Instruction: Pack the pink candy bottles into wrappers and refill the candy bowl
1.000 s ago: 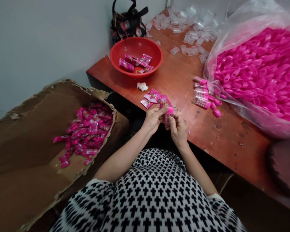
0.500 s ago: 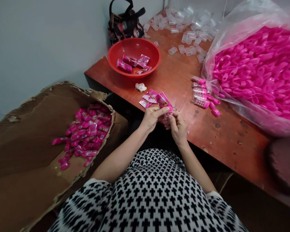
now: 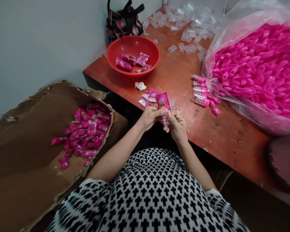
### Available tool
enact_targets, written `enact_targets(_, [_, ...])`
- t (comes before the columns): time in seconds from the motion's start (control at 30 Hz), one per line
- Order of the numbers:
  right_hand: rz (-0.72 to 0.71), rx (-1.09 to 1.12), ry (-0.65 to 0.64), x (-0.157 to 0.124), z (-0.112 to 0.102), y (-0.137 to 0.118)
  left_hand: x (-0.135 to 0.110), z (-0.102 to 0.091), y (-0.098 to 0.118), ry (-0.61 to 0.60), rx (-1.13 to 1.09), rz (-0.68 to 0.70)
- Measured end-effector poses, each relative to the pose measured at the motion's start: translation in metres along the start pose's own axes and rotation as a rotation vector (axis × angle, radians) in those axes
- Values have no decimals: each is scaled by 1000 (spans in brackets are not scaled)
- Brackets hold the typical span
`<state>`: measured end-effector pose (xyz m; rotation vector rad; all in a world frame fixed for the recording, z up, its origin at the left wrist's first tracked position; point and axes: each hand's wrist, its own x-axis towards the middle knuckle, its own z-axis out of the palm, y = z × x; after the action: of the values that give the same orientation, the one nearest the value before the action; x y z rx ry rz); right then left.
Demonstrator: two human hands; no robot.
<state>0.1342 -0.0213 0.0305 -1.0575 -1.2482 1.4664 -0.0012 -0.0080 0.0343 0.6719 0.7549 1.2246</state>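
Over the table's front edge, my left hand (image 3: 150, 118) pinches a pink printed wrapper (image 3: 163, 100) with its thumb on the lower end. Just below that, a clear candy tube (image 3: 165, 120) filled with small pink balls shows between my hands. My right hand (image 3: 179, 128) has thumb and fingers closed on the tube's right side. How far the wrapper covers the tube is hidden by my fingers. Several flat pink packets (image 3: 149, 95) lie behind my left hand. Off to the right are several filled candy tubes (image 3: 200, 91) with pink ends.
A red bowl (image 3: 113, 68) with pink packets stands on the wooden table (image 3: 222, 141), near crumpled white tissue (image 3: 140, 86). Clear empty tubes (image 3: 183, 37) lie behind. At right is a plastic bag of pink pieces (image 3: 258, 71); at left, a cardboard box (image 3: 21, 154) holds wrapped pink items.
The wrapper has turned more upright and shifted slightly left. More of the ball-filled tube shows below it. Both hands keep their hold.
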Motion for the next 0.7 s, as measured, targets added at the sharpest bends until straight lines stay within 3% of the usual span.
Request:
enact_targets(0.1, [-22,-10,66,0,3,0,-1,-2,1,-27,49,-23])
enact_targets(0.2, [-69,-40,145,0,5,2,-1,3,-4,76,64,9])
enact_targets(0.37, [12,124,39,-2,1,4,-2,11,-10,247,-91,51])
enact_targets(0.5, [14,141,34,-5,-3,4,-7,9,-7,223,-208,88])
enact_targets(0.7, [0,130,100,0,2,3,-15,15,-14,224,-215,23])
